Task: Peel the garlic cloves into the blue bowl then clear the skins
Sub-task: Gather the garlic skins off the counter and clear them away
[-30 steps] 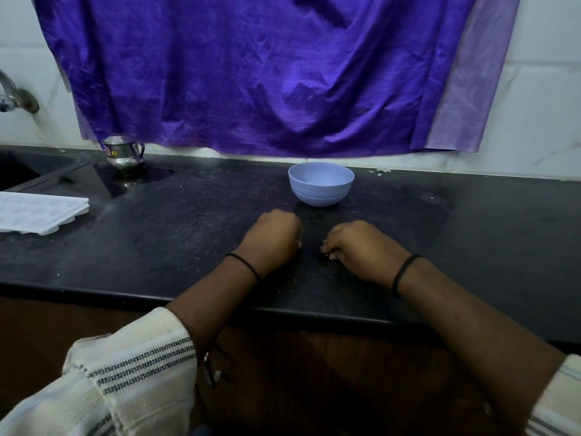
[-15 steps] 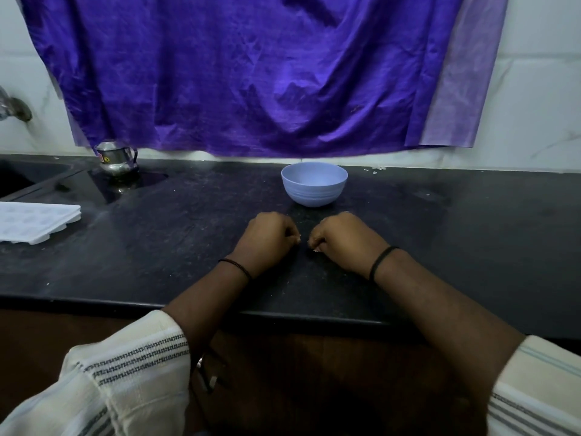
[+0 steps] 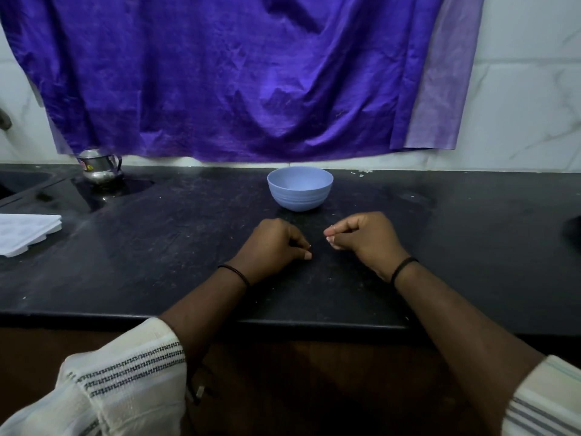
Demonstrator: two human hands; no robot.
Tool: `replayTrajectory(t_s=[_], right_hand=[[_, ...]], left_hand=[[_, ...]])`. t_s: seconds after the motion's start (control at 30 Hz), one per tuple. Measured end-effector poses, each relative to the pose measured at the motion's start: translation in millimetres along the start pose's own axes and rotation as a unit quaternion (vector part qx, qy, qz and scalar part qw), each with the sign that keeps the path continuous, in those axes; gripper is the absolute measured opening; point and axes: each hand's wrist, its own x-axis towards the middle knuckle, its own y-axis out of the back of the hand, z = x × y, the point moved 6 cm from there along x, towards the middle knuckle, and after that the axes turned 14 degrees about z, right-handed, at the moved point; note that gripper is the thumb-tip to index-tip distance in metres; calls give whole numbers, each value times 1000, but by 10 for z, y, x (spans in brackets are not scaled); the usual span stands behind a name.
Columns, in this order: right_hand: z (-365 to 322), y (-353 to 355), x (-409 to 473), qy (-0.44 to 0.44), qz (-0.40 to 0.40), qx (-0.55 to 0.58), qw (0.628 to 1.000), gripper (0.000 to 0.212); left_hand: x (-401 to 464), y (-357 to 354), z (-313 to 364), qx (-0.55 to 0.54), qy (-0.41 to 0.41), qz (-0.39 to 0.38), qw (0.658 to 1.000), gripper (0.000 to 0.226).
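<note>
Since the earlier frame, both hands have been drawn apart on the counter [image 3: 471, 247], and a wider gap is now seen between them. A left hand [image 3: 273, 243] is rested on the dark surface with its fingers curled under; whether anything is held inside cannot be told. A right hand [image 3: 366, 236] is raised slightly, its thumb and forefinger pressed together as if pinching something very small, though what is pinched cannot be made out. A black band is worn on each wrist, and striped white sleeves are seen at the bottom of the view.

A blue bowl [image 3: 300, 188] is placed upright on the counter just beyond the hands, near the wall; nothing can be made out inside it. No garlic clove can be clearly identified.

A small steel jug [image 3: 99, 168] is set at the back left, beside a sink [image 3: 22, 184]. A white tray [image 3: 26, 232] is laid at the left edge. A purple cloth [image 3: 235, 77] is hung over the tiled wall behind.
</note>
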Motion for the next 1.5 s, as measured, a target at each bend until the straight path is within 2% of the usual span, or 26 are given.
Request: replayTrajectory(t_s=[0.3,0.37,0.43,0.5,0.6,0.67,0.77,0.87,1.0,1.1,1.2,1.3,1.4,1.5], right_hand=[[38,-46,-69,-12,-4,-21,1000,23],[-19,-76,-129,-28,-7,9,1000,19],[-123,-119,-223,-63,-14,75,995,16],[-241,-211,-327,-100,-30,133,986,15],[-413,-462,-530,-160,-68,213,961,14],[-552,-741,-743,-205,-97,265,937,13],[-762,-1183,-1132,-254,-136,310,906,14],[-944,-1676,-1582,-289,-185,342,875,14],[-1142,-2438,-2295,-315,-260,351,843,14],[-1009,-3070,-2925,-346,-323,308,825,14],[-616,-3709,-3579,-395,-374,235,805,12],[-73,-4263,-4179,-431,-409,139,792,13],[438,-4617,-4594,-425,-439,46,790,15],[919,-4868,-4855,-414,-453,-34,789,13]], left_hand=[[-25,-106,65,181,-55,-55,980,7],[-83,-74,9,133,-16,-40,990,11],[-174,60,-96,22,57,19,998,17],[-308,272,-219,-80,127,83,985,19],[-559,567,-403,-245,226,126,934,20],[-791,785,-522,-312,256,130,906,19],[-1183,1082,-671,-375,265,144,877,17],[-1702,1456,-898,-436,299,187,828,14],[-2703,2000,-1378,-439,351,257,786,9],[-3656,2124,-1857,-397,442,293,749,8],[-4610,1984,-2331,-351,546,308,696,10],[-5418,1665,-2737,-321,627,330,628,12],[-5980,1279,-3030,-297,693,348,558,8],[-6352,889,-3294,-285,740,345,502,5]])
